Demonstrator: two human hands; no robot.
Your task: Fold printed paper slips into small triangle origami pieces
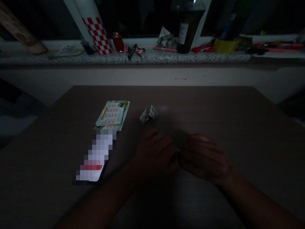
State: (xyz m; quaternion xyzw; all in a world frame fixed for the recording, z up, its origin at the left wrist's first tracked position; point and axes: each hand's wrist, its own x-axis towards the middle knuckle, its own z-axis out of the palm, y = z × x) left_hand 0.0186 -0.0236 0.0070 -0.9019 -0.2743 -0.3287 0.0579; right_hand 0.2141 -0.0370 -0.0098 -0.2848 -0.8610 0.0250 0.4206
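Note:
My left hand (158, 152) and my right hand (205, 157) meet low over the table, fingers curled and closed. Between their fingertips a tiny pale sliver (178, 150) shows, which looks like a small piece of paper; the fingers and the dim light hide the rest. Just beyond my left hand stand two small folded paper pieces, a left one (144, 116) and a right one (153, 113), side by side with printed patterns. Farther left lies a stack of printed calendar cards (111, 114), green-edged with small grids.
A phone (96, 159) with a lit, blurred screen lies left of my left forearm, against the cards. The brown table (214, 105) ends at a white wall. On the granite sill (147, 58) stand a red-checked cylinder (98, 36), a dark bottle (188, 31) and several small items.

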